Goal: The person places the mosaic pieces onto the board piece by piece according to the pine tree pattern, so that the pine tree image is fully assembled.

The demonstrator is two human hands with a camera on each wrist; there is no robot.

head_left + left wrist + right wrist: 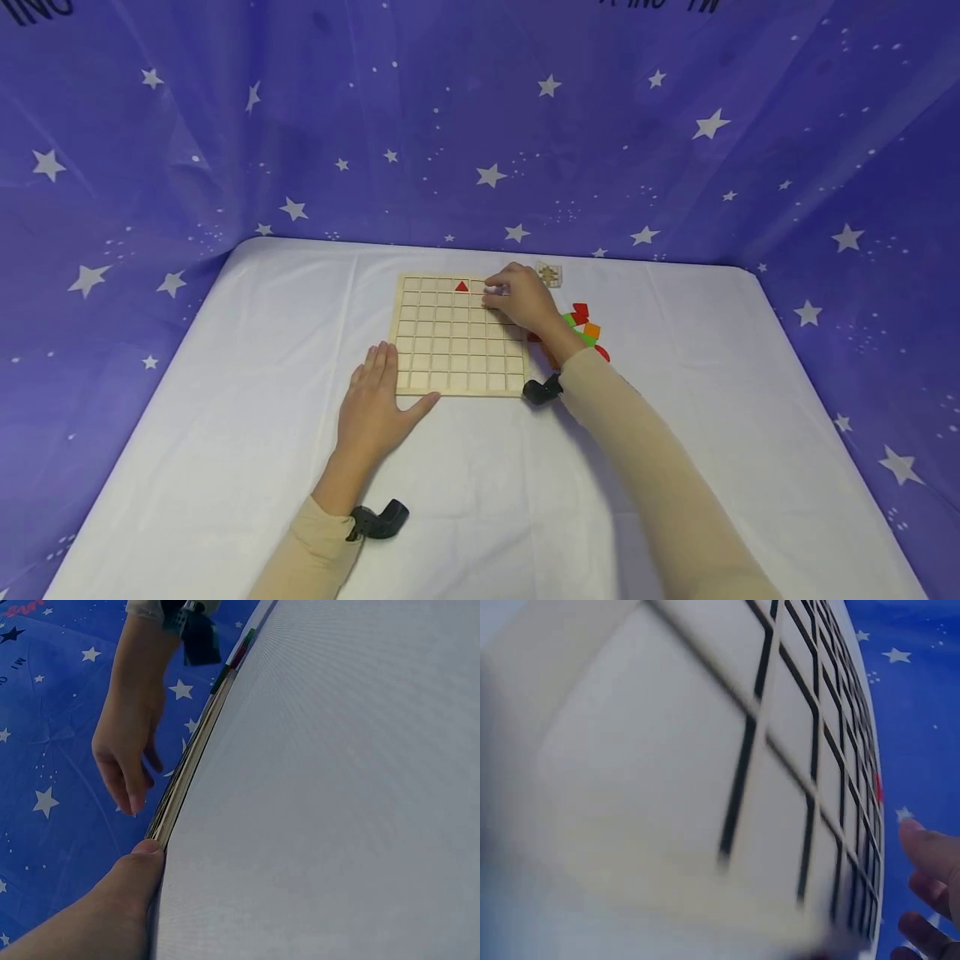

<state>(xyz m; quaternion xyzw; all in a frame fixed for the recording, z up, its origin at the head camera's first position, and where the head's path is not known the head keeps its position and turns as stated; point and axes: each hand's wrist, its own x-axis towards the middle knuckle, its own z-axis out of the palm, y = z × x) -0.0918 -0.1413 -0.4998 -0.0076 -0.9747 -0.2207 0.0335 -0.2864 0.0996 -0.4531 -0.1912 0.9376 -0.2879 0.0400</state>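
Observation:
A square wooden grid board (460, 356) lies on the white tabletop. One red triangle (462, 287) sits in a cell of its far row. My left hand (371, 404) rests at the board's near left corner, fingers straight along the left side and thumb on the near edge. Over the far right part of the board is my right hand (521, 296), its loosely bent fingers pointing down at the far row. In the right wrist view the right hand's fingers (930, 855) stand apart, with no piece showing between them. The right hand covers the board's far right corner.
Beside the board on the right, partly behind the right wrist, lies a pile of red, green and orange pieces (592, 331). A small patterned square (550, 275) lies beyond the right hand. Starry blue cloth (480, 133) hangs behind the white table (465, 483).

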